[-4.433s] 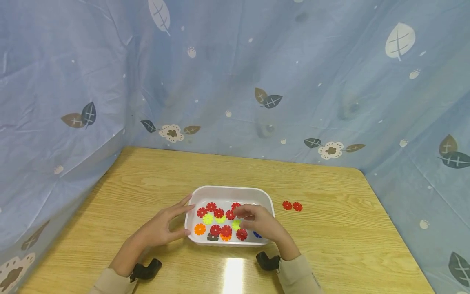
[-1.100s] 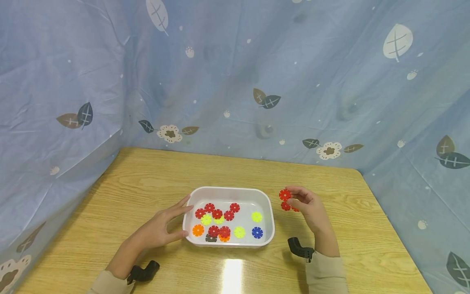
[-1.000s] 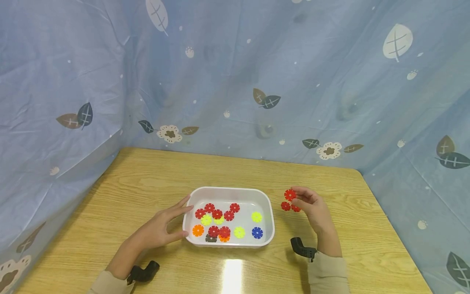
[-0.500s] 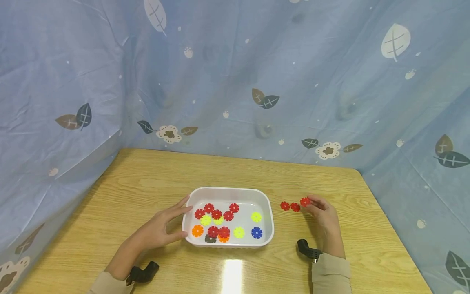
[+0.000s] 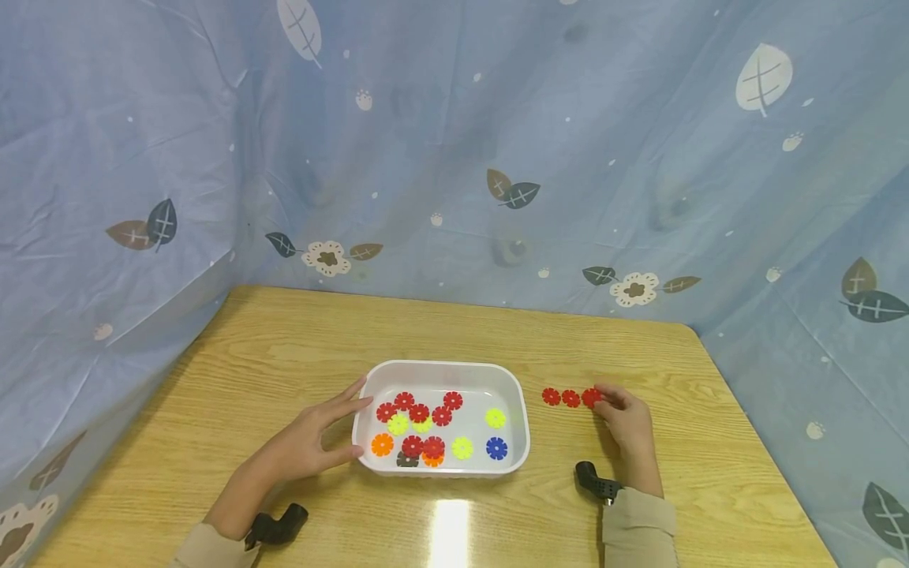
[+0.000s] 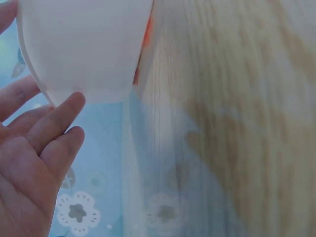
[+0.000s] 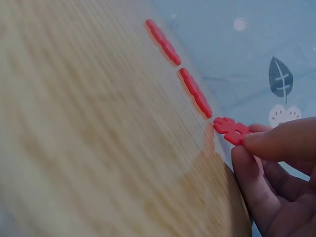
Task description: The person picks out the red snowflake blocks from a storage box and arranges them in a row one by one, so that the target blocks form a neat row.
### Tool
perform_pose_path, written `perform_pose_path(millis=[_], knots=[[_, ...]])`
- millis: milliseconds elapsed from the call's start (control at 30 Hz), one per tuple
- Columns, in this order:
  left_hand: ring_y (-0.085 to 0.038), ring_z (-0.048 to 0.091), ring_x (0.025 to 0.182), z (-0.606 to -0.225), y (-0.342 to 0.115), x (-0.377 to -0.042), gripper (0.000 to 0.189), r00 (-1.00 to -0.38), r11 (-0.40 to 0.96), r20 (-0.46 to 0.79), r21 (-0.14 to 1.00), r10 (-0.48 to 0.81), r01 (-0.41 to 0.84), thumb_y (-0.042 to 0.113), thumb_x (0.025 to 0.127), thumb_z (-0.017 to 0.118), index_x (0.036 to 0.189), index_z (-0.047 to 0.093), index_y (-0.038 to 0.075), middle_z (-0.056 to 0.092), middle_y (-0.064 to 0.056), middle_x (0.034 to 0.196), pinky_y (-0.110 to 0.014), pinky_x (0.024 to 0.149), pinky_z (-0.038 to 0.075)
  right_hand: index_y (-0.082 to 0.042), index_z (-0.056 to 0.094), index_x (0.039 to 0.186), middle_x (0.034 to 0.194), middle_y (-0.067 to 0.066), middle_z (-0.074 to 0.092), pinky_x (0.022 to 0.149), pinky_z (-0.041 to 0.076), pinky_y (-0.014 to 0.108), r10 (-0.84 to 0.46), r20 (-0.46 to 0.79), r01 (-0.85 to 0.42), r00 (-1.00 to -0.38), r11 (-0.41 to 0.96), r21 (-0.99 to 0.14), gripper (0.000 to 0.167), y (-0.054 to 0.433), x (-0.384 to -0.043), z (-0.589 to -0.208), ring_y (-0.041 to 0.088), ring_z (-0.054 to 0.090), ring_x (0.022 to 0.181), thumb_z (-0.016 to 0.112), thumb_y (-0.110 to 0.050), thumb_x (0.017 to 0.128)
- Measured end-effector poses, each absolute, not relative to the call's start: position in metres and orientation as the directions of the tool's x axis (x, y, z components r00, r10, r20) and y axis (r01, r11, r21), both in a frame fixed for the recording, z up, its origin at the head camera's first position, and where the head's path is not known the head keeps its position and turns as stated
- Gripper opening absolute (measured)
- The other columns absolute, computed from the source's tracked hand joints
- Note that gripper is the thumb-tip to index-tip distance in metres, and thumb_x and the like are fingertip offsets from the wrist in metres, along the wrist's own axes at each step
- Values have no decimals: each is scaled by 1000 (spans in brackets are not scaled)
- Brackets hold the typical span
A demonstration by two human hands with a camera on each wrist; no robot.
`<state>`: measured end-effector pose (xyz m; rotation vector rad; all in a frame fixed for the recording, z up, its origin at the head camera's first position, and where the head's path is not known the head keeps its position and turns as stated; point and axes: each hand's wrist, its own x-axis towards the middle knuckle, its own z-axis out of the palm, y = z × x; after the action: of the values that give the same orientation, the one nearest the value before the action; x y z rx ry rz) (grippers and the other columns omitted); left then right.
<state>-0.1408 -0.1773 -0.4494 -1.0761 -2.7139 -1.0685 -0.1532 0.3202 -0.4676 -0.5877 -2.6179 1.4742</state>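
Note:
My right hand (image 5: 628, 422) pinches a red notched plastic disc (image 5: 591, 397) between thumb and fingers, at the right end of a short row. Two more red discs (image 5: 561, 397) lie flat on the table to its left. In the right wrist view the pinched disc (image 7: 229, 130) is tilted, its far edge close beside the nearer flat disc (image 7: 195, 93). My left hand (image 5: 312, 436) touches the left end of a white tray (image 5: 442, 472) with spread, fairly straight fingers. Several red, yellow, orange, blue and dark discs lie in the tray. The left wrist view shows fingertips (image 6: 76, 101) against the tray's outer wall.
A wooden table (image 5: 298, 339) carries everything. A blue leaf-print cloth (image 5: 426, 158) hangs behind it and along both sides. Black wrist camera mounts (image 5: 280, 526) stick out near both sleeves. A bright reflection shows on the table in front of the tray.
My right hand went from the tray to the right side with a red disc, then right and down to the row's right end. The left hand stays at the tray.

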Motion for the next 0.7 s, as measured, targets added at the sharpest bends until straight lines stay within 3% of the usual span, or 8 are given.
perform_pose_path(millis=[133, 333, 400, 600, 700], knots=[[-34, 38, 134, -451, -178, -141, 64, -763, 520, 258, 601, 593, 607, 32, 83, 72, 138, 49, 9, 27, -10, 156, -56, 98, 43, 0, 60, 124, 118, 22, 61, 72, 44, 15, 341, -55, 257, -938, 582, -771, 33, 318, -151, -466, 25, 57, 104, 58, -9, 92], [-35, 38, 135, -450, -177, -141, 64, -767, 516, 251, 614, 590, 598, 31, 83, 72, 138, 49, 9, 27, -9, 156, -56, 99, 42, 0, 61, 123, 116, 23, 63, 84, 46, 35, 338, -25, 249, -941, 640, -727, 33, 317, -151, -467, 31, 58, 105, 59, -11, 92], [-35, 38, 135, -450, -177, -141, 64, -768, 517, 250, 614, 590, 597, 31, 83, 72, 138, 49, 9, 27, -10, 156, -56, 99, 42, 0, 61, 122, 115, 23, 64, 83, 47, 33, 338, -13, 243, -941, 648, -722, 33, 317, -152, -467, 31, 59, 104, 59, -10, 91], [-35, 38, 135, -450, -177, -141, 64, -766, 518, 256, 607, 590, 602, 30, 83, 72, 138, 49, 8, 27, -10, 156, -56, 99, 42, 1, 59, 124, 115, 22, 64, 67, 45, 13, 332, 4, 223, -943, 643, -733, 35, 317, -151, -463, 29, 60, 102, 59, -10, 92], [-35, 38, 135, -449, -176, -141, 64, -765, 518, 256, 608, 590, 602, 30, 83, 72, 138, 49, 8, 27, -10, 156, -57, 99, 42, 2, 57, 126, 118, 23, 62, 73, 50, 18, 315, 12, 204, -949, 643, -738, 36, 315, -150, -457, 32, 60, 106, 58, -12, 93]])
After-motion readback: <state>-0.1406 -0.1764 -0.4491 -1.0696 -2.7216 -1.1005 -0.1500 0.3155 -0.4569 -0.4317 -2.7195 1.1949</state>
